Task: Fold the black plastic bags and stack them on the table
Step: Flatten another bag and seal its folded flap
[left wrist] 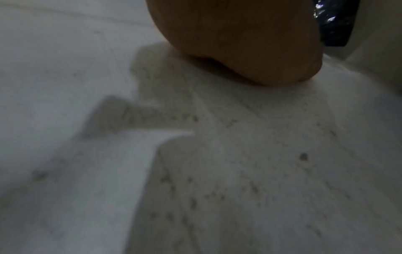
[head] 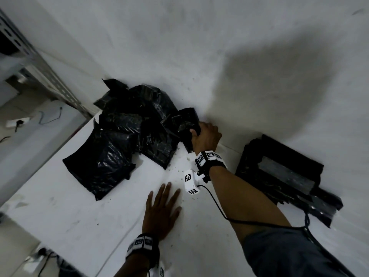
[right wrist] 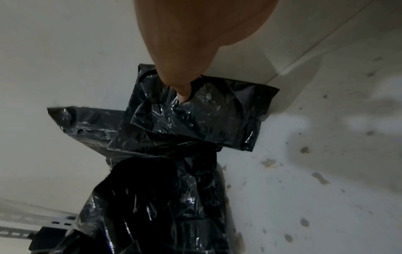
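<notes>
Several black bags are heaped in a pile at the far left of the white table, pushed up against the wall; an exact count cannot be made, since the sheets overlap, but at least five or six can be told apart. One bag is held at the right edge of that pile, and from the right wrist view it is seen as a small flat packet lying against the wall, its long axis running roughly along the wall line.

One hand, the left hand, is laid flat on bare table nearer the body, fingers straight and spread, nothing held; the pile is left and ahead of it, apart.

One hand, the right hand, is curled round the near end of the held bag, the thumb pressed on top of the plastic. It is plainly the nearer hand. The bare patch in front of the left hand lies back toward the body from the grip, so a pull in that direction is judged likely.

One dark stack of flattened black material is seen at the far right against the wall, well apart from the pile; its layers cannot be counted.
</notes>
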